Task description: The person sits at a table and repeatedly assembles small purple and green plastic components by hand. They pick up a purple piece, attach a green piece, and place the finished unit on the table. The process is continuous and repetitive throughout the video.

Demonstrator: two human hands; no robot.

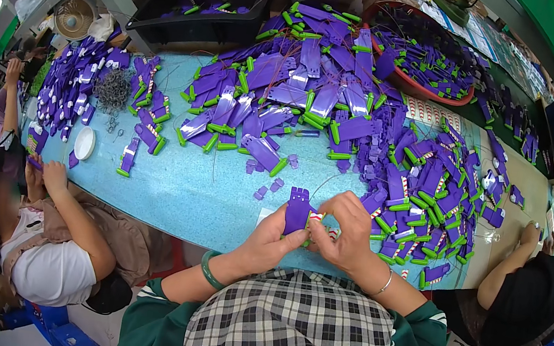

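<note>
left hand (274, 242) holds a purple piece (297, 208) above the worktop (173, 193), by its near edge; i see the right hand (348, 232) close beside it, pinching the piece's striped sticker (315, 217).

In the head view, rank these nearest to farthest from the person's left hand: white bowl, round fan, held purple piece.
1. Purple piece, held in the left hand.
2. White bowl, on the blue table, to the left.
3. Round fan, at the upper left.
</note>
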